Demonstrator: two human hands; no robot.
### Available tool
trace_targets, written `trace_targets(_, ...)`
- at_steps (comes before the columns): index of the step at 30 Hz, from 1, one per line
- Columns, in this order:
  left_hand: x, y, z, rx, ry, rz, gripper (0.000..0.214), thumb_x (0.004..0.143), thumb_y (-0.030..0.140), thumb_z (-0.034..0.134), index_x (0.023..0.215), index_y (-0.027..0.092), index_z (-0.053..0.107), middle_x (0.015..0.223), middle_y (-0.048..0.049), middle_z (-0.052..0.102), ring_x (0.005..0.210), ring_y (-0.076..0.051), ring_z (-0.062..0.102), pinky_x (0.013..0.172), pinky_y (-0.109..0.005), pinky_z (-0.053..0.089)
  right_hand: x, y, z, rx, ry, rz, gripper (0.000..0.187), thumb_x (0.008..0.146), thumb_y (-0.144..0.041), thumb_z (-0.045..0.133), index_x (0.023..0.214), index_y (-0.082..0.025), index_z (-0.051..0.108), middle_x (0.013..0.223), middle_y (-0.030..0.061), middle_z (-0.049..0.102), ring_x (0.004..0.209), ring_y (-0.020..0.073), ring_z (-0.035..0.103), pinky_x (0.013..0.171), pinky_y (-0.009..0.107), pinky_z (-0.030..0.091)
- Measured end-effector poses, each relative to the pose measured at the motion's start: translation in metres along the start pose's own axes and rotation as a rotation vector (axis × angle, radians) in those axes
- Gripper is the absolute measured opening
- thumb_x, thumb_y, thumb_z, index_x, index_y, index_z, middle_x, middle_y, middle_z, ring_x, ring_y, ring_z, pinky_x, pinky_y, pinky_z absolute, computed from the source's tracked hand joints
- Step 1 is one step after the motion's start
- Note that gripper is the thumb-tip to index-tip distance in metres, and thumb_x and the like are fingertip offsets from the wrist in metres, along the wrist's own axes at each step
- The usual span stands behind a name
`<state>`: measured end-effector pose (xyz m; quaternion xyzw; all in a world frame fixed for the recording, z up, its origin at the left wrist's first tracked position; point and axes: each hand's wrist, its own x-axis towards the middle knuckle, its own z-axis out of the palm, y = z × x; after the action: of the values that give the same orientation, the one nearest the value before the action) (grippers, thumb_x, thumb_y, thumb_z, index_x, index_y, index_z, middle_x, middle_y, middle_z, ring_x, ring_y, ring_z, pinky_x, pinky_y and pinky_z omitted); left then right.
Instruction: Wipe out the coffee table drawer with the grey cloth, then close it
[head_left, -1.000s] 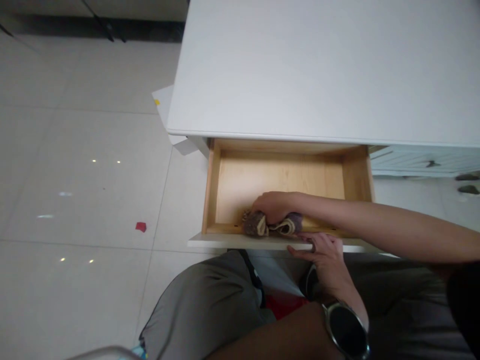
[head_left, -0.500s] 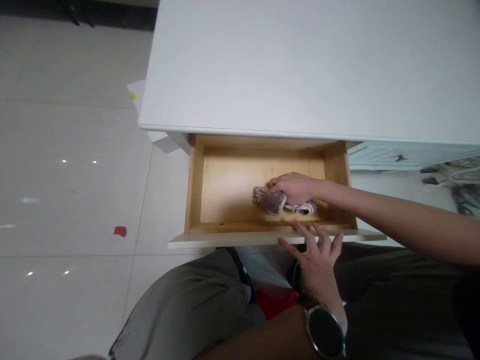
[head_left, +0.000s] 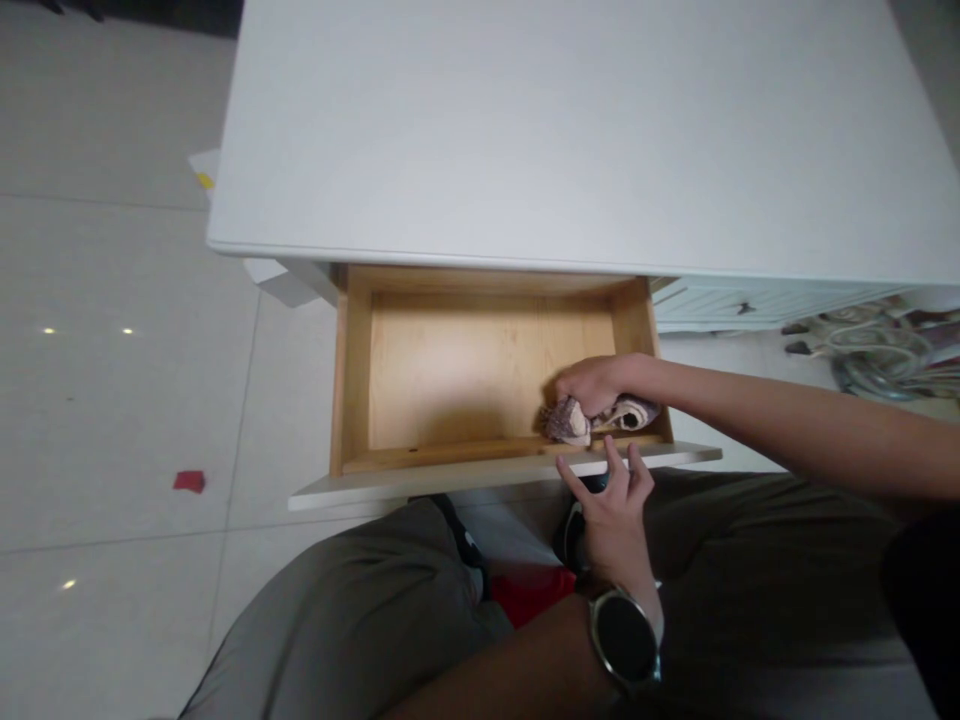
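Observation:
A wooden drawer (head_left: pixel 450 350) with a white front stands pulled out of a white cabinet (head_left: pixel 570 130). In its front right corner lies a rolled, patterned purple-brown and cream cloth (head_left: pixel 568 422), with a spiral rolled end (head_left: pixel 634 413) toward the right. Reaching in from the right, my right hand (head_left: pixel 596 383) is closed on this cloth, its fingertips partly hidden. My left hand (head_left: pixel 615 505), with a round watch on the wrist, has its fingers spread over the top edge of the drawer front, close to the cloth.
Next to the drawer is a closed cabinet front with a dark knob (head_left: pixel 745 308). Coiled hoses or cables (head_left: pixel 885 350) lie on the floor at the right. A red scrap (head_left: pixel 189 481) lies on the tiles at the left. My knees are beneath the drawer front.
My right hand has moved the cloth rightward and toward the front right corner of the drawer. My left hand stays at the drawer front. The view has shifted right.

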<state>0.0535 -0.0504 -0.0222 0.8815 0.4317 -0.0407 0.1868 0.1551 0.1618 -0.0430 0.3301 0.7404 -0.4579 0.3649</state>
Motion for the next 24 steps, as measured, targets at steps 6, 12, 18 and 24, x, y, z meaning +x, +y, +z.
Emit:
trace_targets(6,0.005,0.002,0.0,-0.043,-0.001,-0.016,0.064,0.091,0.005,0.04,0.142,0.04,0.055,0.162,0.003,0.031,0.159,-0.028,-0.004,0.113,-0.08,0.031,-0.021,-0.009,0.017,-0.143,0.112,0.009,0.02,0.068,-0.021,0.071,0.087,-0.02,0.078,0.09,0.0082,0.076,0.082,0.0221,0.065,0.07,0.031,0.038)
trace_targets(12,0.003,0.005,-0.001,-0.05,-0.005,-0.045,0.068,0.09,0.002,0.039,0.144,0.041,0.053,0.163,0.0048,0.033,0.159,-0.025,-0.012,0.116,-0.08,0.026,-0.054,0.012,-0.008,-0.252,0.173,0.255,0.021,0.075,-0.018,0.069,0.093,-0.02,0.079,0.093,0.0117,0.076,0.089,0.0254,0.066,0.077,0.034,0.041)
trace_targets(18,-0.007,0.009,0.013,-0.004,0.008,0.029,0.071,0.086,0.003,0.047,0.139,0.048,0.057,0.168,0.0231,0.011,0.152,-0.024,-0.033,0.117,-0.081,0.021,-0.053,0.017,0.02,-0.444,0.069,0.255,0.025,0.076,-0.008,0.065,0.093,-0.017,0.08,0.103,0.0133,0.076,0.096,0.0259,0.068,0.08,0.035,0.044)
trace_targets(24,-0.006,0.008,0.014,0.038,0.013,0.028,0.078,0.083,0.0,0.047,0.143,0.05,0.052,0.168,0.0252,0.008,0.151,-0.023,-0.036,0.116,-0.081,0.023,-0.044,0.021,0.06,-0.425,0.082,0.183,0.02,0.079,-0.006,0.065,0.09,-0.015,0.079,0.105,0.0137,0.075,0.096,0.0242,0.067,0.081,0.033,0.043)
